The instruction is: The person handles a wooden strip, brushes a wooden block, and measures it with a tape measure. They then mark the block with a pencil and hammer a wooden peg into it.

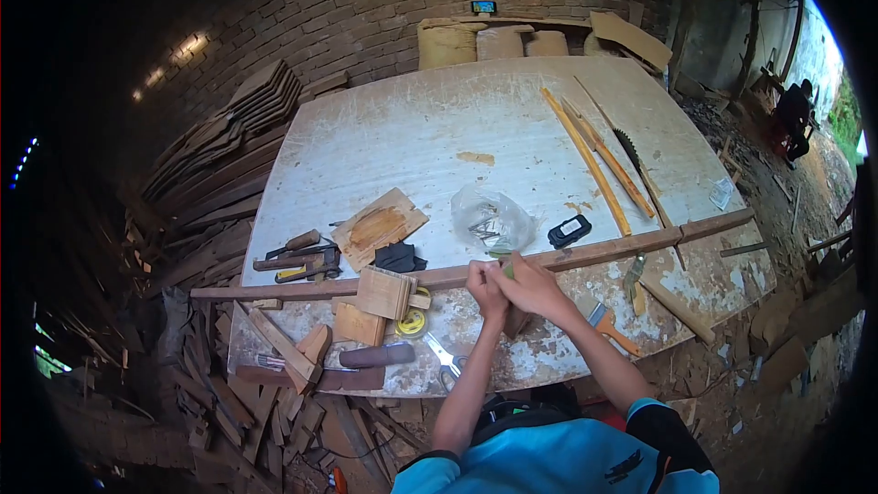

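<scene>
My left hand (488, 291) and my right hand (532, 287) are pressed together over the long wooden beam (439, 276), both closed. A bit of something green (508, 269) shows by my right fingers; its kind is hidden. Just beyond my fingers lies a clear plastic bag (494, 220) with thin metal pieces, perhaps nails, inside. Below my hands a brown wooden piece (517, 322) is partly covered by my right wrist. Left of my hands are a wooden block (384, 293), a yellow tape measure (412, 322) and scissors (444, 359).
The worktable (384, 146) bears a black device (569, 231), yellow wooden strips (594, 165), a saw blade (631, 151), a paintbrush (613, 329), pliers (633, 276) and a hammer (311, 267). Scrap wood (210, 183) is piled at left. A person (792, 119) sits far right.
</scene>
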